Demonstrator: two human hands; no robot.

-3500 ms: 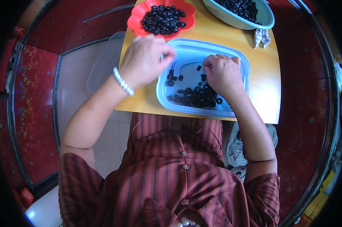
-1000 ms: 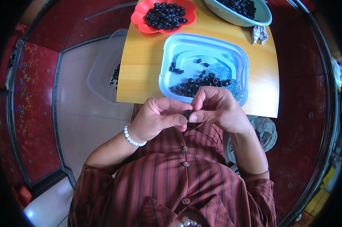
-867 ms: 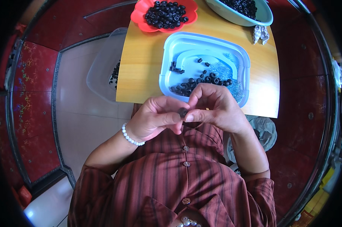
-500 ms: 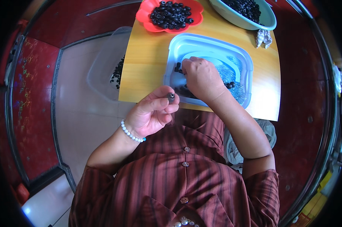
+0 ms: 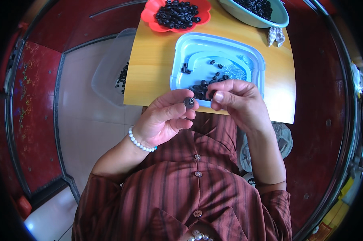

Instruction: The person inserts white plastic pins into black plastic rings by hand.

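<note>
Red-brown striped cloth, the wearer's shirt point(image 5: 169, 186), fills the near zone of my head-camera feed. Ahead of it, the left hand point(image 5: 169, 112), with a white-beaded bracelet point(image 5: 138, 142) at its wrist, grasps a black part point(image 5: 189, 102) between thumb and fingers. I judge this pinch suited to so small a part: its ringed end faces up and stays uncovered. The right hand point(image 5: 239, 100) pinches a dark piece point(image 5: 212, 94) at the thumb and forefinger; the fingers hide most of it, so I cannot confirm its shape. Both grips sit at the near edge of the blue tray point(image 5: 262, 70), apart from each other; this position, I assess, shortens the reach to the loose black parts point(image 5: 199, 89) heaped at the tray's near side. The tray's raised rim presumably stops them rolling off. It rests on a yellow wood-toned table point(image 5: 149, 76). Farther back, a red scalloped bowl point(image 5: 149, 21) and a teal basin point(image 5: 253, 23) each contain more black parts, a separation that likely prevents mixing. A crumpled grey-white item point(image 5: 276, 37) lies just beside the basin. Beyond the left edge, a clear tub point(image 5: 103, 82) stands on pale floor tiles point(image 5: 89, 124); dark-framed red panels point(image 5: 35, 76) bound the room.
</note>
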